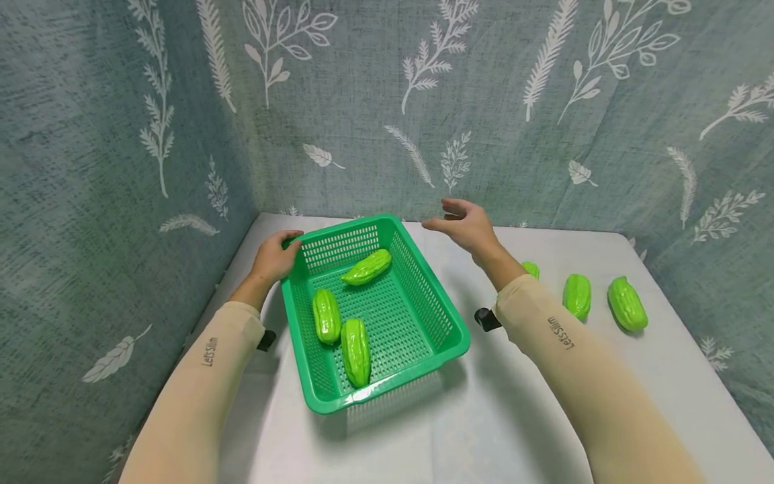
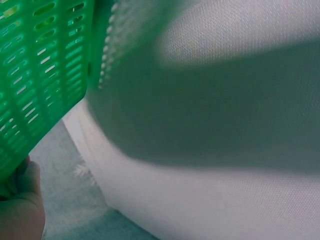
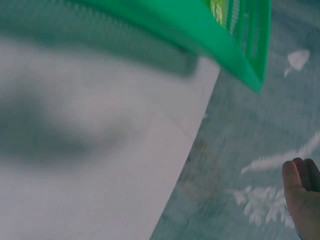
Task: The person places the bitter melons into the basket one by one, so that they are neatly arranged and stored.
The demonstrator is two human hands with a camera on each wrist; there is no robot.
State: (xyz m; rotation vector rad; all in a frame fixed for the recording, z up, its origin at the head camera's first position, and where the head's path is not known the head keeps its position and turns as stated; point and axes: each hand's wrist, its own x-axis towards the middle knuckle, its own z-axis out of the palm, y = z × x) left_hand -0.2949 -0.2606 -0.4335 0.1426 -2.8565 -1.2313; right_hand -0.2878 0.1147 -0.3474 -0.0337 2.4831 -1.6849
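Note:
My left hand (image 1: 275,257) grips the rim of a green plastic basket (image 1: 423,254) at its back left corner, thumb over the edge. The basket has slotted walls, hangs over the white table with its shadow below, and sits turned at an angle. Inside lie three shiny, ridged green bitter gourds: one gourd (image 1: 367,267) near the back, a second gourd (image 1: 327,316) at the left, a third gourd (image 1: 355,352) at the front. My right hand (image 1: 462,225) is in the air beyond the basket's right back corner, apart from it, fingers loosely extended and holding nothing.
On the right of the white table (image 1: 484,417) lie more gourds: one gourd (image 1: 627,304) far right, another gourd (image 1: 577,296) beside it, and a gourd (image 1: 531,269) partly hidden by my right forearm. Leaf-patterned grey-green cloth (image 1: 363,101) hangs behind and along the sides.

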